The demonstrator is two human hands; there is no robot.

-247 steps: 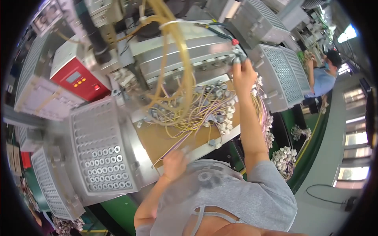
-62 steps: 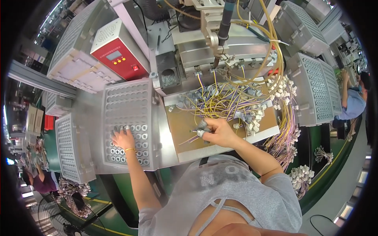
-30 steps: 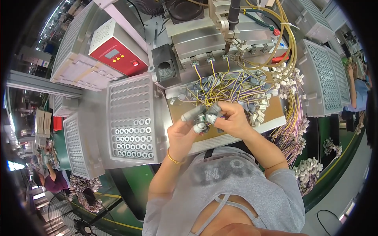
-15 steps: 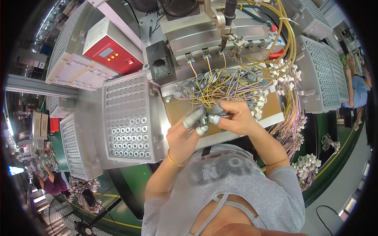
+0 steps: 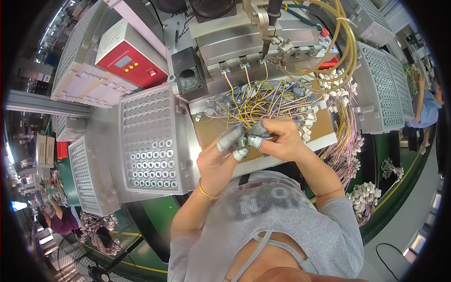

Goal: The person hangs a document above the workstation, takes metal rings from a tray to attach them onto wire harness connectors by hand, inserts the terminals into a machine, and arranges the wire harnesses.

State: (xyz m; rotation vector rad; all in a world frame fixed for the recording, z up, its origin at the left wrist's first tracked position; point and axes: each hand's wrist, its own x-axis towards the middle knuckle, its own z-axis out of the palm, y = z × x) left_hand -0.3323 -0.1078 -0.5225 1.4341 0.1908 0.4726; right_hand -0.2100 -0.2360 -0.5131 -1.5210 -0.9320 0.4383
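Note:
Just in front of my chest, my left hand (image 5: 218, 157) pinches a small green circuit board (image 5: 243, 142) between grey-covered fingertips. My right hand (image 5: 281, 137), also with covered fingertips, closes on the wires (image 5: 268, 137) at the board's other side. The fingers hide most of the board and its joint with the wires. Beyond both hands lies a tangled pile of yellow and purple wires (image 5: 263, 101) with small round grey parts, on a brown board (image 5: 209, 134). Three wired pieces (image 5: 244, 64) sit along the front edge of a metal fixture (image 5: 258, 41).
At left stands a white tray (image 5: 123, 160) partly filled with round parts, behind it a red controller box (image 5: 136, 68). A black block (image 5: 189, 77) adjoins the fixture. Bundled wires with white connectors (image 5: 345, 155) hang at right. Other trays (image 5: 383, 94) and a co-worker (image 5: 425, 105) are farther right.
The whole view shifts very slightly to the left. Both hands keep their grip on the board and wires, with hardly any finger movement.

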